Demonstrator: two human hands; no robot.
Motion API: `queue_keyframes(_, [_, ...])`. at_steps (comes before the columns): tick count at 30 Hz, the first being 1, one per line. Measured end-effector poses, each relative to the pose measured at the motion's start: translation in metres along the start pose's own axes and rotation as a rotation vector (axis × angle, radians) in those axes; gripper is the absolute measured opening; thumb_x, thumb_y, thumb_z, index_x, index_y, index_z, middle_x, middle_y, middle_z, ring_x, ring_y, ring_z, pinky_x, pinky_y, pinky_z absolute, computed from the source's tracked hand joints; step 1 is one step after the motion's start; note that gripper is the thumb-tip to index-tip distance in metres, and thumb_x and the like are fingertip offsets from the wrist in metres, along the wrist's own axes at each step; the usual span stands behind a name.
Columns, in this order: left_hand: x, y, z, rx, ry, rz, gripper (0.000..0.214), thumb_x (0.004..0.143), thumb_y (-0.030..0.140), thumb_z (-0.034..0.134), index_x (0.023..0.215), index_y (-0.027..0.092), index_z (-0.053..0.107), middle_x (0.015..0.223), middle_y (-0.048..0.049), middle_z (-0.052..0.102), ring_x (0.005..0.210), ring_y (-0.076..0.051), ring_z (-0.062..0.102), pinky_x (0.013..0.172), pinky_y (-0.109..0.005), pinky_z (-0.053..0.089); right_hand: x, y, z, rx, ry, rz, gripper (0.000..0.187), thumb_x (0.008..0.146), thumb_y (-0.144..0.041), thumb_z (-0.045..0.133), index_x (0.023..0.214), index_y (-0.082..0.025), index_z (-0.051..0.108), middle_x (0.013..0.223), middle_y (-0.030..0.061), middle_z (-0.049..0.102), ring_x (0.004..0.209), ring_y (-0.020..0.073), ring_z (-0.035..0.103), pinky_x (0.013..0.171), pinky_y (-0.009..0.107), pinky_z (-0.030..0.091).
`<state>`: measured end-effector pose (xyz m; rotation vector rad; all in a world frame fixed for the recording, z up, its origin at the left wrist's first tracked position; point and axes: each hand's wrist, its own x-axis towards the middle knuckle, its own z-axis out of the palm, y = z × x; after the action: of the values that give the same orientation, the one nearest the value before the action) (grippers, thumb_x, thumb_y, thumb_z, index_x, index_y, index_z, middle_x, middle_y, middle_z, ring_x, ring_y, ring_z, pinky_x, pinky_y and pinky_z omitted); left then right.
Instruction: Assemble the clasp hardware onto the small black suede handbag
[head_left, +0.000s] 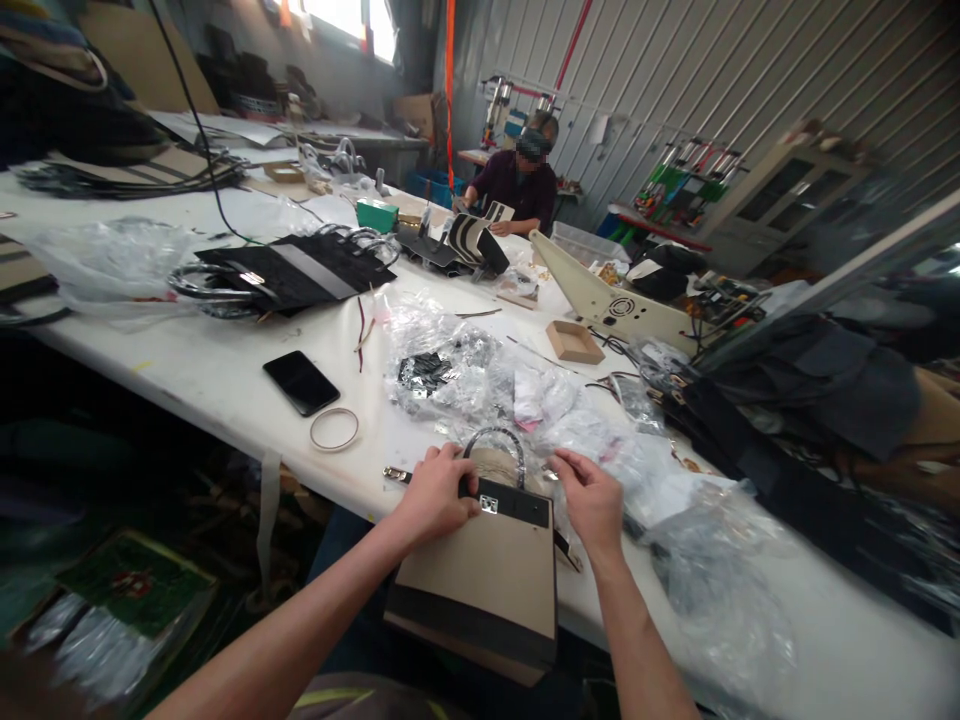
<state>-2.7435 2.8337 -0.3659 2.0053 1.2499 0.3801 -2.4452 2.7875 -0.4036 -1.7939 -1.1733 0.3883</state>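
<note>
A beige and black handbag [480, 575] leans at the table's front edge, with a dark arched handle [516, 445] and a small silver clasp [488, 504] on its black top band. My left hand [442, 495] is closed on the bag's top edge, left of the clasp. A black strap end with metal fittings [396, 474] sticks out beyond that hand. To the right of the handle, my right hand [589, 495] is pinched closed near the bag's upper right corner. Whatever lies between its fingertips is too small to make out. Below it, another dark strap end [568, 550] shows at the bag's side.
Crumpled clear plastic [480, 370] with small black parts spreads behind the bag. A phone [301, 382] and a roll of tape [334, 429] lie to the left. Black bags [307, 270], a cardboard tray [574, 342] and a beige machine [622, 300] stand farther back. A co-worker [517, 185] sits across the table.
</note>
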Motion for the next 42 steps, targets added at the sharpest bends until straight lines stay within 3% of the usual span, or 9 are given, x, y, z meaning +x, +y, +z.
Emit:
queue_keyframes(8, [-0.001,0.002,-0.002,-0.01,-0.006,-0.011,0.02,0.074,0.025,0.091,0.091,0.027,0.078,0.149,-0.0097,0.062,0.137,-0.04,0.057,0.117,-0.054,0.052,-0.017,-0.036,-0.016,0.222,-0.022,0.137,0.054,0.084,-0.061,0.09,0.115,-0.017,0.088,0.095,0.0109,0.086,0.079,0.0255,0.08,0.068,0.035,0.069])
queue_keyframes(12, [0.0,0.001,0.0,-0.009,0.001,-0.005,0.02,0.074,0.024,0.09,0.09,0.027,0.078,0.147,-0.0105,0.063,0.137,-0.04,0.057,0.117,-0.054,0.052,-0.049,-0.064,-0.026,0.285,-0.181,0.269,0.051,0.077,-0.058,0.097,0.11,-0.019,0.09,0.084,0.0093,0.085,0.071,0.0246,0.078,0.06,0.033,0.067])
queue_keyframes(20, [0.003,-0.006,0.006,-0.009,0.025,0.027,0.021,0.074,0.028,0.092,0.091,0.027,0.08,0.144,-0.0112,0.064,0.135,-0.039,0.059,0.117,-0.052,0.053,-0.076,-0.068,-0.021,0.159,-0.332,0.283,0.047,0.08,-0.056,0.091,0.114,-0.024,0.091,0.111,0.0116,0.088,0.085,0.035,0.086,0.079,0.048,0.075])
queue_keyframes(24, [0.002,-0.007,0.007,-0.016,0.042,0.03,0.02,0.074,0.027,0.093,0.09,0.028,0.081,0.143,-0.01,0.065,0.131,-0.039,0.06,0.115,-0.052,0.054,-0.076,-0.07,-0.024,0.029,-0.279,0.108,0.041,0.086,-0.048,0.085,0.122,-0.029,0.09,0.122,0.009,0.086,0.106,0.0385,0.085,0.095,0.055,0.073])
queue_keyframes(28, [0.0,-0.008,0.008,-0.039,0.052,0.045,0.019,0.074,0.025,0.092,0.088,0.027,0.08,0.141,-0.0104,0.066,0.134,-0.04,0.059,0.115,-0.052,0.054,-0.077,-0.08,-0.025,-0.082,-0.216,-0.081,0.021,0.094,-0.043,0.076,0.104,-0.032,0.09,0.135,0.0082,0.082,0.124,0.0391,0.078,0.116,0.059,0.061])
queue_keyframes(31, [0.001,-0.013,0.0,-0.107,0.005,0.072,0.021,0.076,0.024,0.09,0.094,0.027,0.082,0.146,-0.0108,0.064,0.144,-0.039,0.056,0.124,-0.05,0.049,-0.084,-0.093,-0.018,-0.047,-0.22,-0.105,0.022,0.1,-0.046,0.07,0.097,-0.029,0.083,0.127,0.01,0.084,0.115,0.035,0.079,0.106,0.05,0.064])
queue_keyframes(35, [0.004,-0.021,-0.022,-0.222,-0.148,0.13,0.026,0.085,0.02,0.076,0.109,0.027,0.084,0.146,-0.0093,0.067,0.143,-0.033,0.062,0.13,-0.045,0.045,-0.099,-0.1,0.007,0.107,-0.256,-0.022,0.028,0.105,-0.053,0.067,0.113,-0.027,0.075,0.106,0.0083,0.083,0.095,0.0276,0.078,0.087,0.038,0.064])
queue_keyframes(39, [-0.005,-0.026,-0.04,-0.272,-0.035,0.145,0.043,0.085,0.018,0.07,0.126,0.027,0.079,0.155,-0.0081,0.065,0.147,-0.031,0.061,0.132,-0.042,0.043,-0.109,-0.085,0.032,0.232,-0.132,0.057,0.041,0.106,-0.053,0.068,0.138,-0.028,0.062,0.1,0.0045,0.081,0.086,0.0235,0.076,0.08,0.034,0.062])
queue_keyframes(42, [-0.016,-0.031,-0.044,-0.305,-0.002,0.14,0.055,0.087,0.026,0.075,0.142,0.025,0.073,0.159,-0.009,0.064,0.148,-0.031,0.06,0.13,-0.041,0.045,-0.11,-0.074,0.038,0.177,-0.119,0.026,0.027,0.109,-0.052,0.063,0.119,-0.028,0.07,0.098,0.0046,0.081,0.086,0.0228,0.074,0.08,0.034,0.06])
